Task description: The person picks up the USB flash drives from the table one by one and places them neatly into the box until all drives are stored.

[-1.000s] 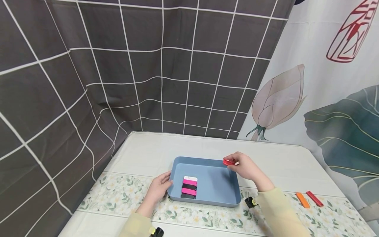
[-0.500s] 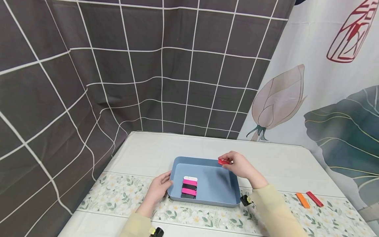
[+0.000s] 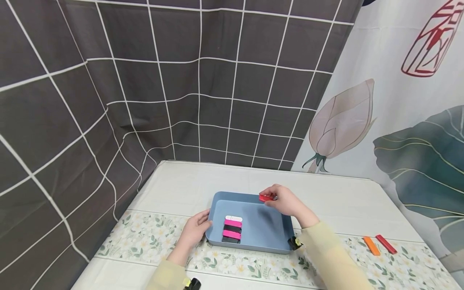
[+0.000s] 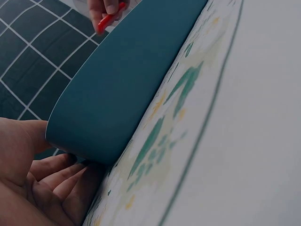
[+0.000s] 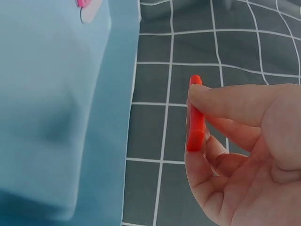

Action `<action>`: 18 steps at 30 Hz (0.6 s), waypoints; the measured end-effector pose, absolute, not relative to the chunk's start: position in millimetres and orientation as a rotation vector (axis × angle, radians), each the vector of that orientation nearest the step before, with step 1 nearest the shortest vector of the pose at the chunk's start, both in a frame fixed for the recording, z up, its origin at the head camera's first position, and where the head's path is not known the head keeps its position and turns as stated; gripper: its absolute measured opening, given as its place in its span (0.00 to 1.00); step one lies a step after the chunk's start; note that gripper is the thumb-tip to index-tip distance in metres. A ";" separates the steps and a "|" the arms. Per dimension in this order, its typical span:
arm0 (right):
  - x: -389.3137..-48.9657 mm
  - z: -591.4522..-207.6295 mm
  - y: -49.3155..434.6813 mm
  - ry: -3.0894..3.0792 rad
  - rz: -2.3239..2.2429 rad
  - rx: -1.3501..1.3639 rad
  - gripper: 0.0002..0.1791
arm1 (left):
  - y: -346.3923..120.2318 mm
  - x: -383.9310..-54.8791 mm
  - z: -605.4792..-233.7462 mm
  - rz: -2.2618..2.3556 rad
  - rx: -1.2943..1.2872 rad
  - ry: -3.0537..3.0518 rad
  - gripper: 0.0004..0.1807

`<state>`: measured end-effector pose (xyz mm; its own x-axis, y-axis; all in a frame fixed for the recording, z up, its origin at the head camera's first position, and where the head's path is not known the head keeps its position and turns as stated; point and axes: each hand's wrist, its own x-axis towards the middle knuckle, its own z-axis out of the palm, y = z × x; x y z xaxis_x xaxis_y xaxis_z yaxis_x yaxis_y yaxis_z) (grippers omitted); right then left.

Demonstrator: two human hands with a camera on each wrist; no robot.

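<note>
My right hand (image 3: 284,199) pinches a small red stick (image 3: 266,198), shaped like a USB flash drive, between thumb and fingers. It is held above the back part of a blue tray (image 3: 261,248). In the right wrist view the red stick (image 5: 196,115) stands on edge in the grip, apart from the tray rim (image 5: 115,117). My left hand (image 3: 195,229) grips the tray's left side, thumb at the rim and fingers low on the outside wall (image 4: 103,103). Inside the tray at left lies a column of similar sticks: white (image 3: 233,218), pink (image 3: 232,234) and black (image 3: 232,228).
On the table to the right lie an orange stick (image 3: 371,246) and a dark red stick (image 3: 386,244), side by side. A floral band crosses the white tablecloth (image 3: 203,177). A dark grid-patterned curtain (image 3: 217,80) hangs behind and at left.
My right hand has moved left along the tray's back side, carrying the red stick. My left hand, the tray and the column of sticks have stayed in place.
</note>
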<state>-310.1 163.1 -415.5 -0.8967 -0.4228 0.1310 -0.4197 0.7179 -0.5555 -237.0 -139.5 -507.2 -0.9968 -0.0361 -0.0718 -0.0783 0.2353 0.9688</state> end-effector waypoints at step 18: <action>-314.5 -419.7 143.8 2.865 -0.915 -0.743 0.12 | -139.2 -236.6 -506.2 1.898 -0.122 2.464 0.29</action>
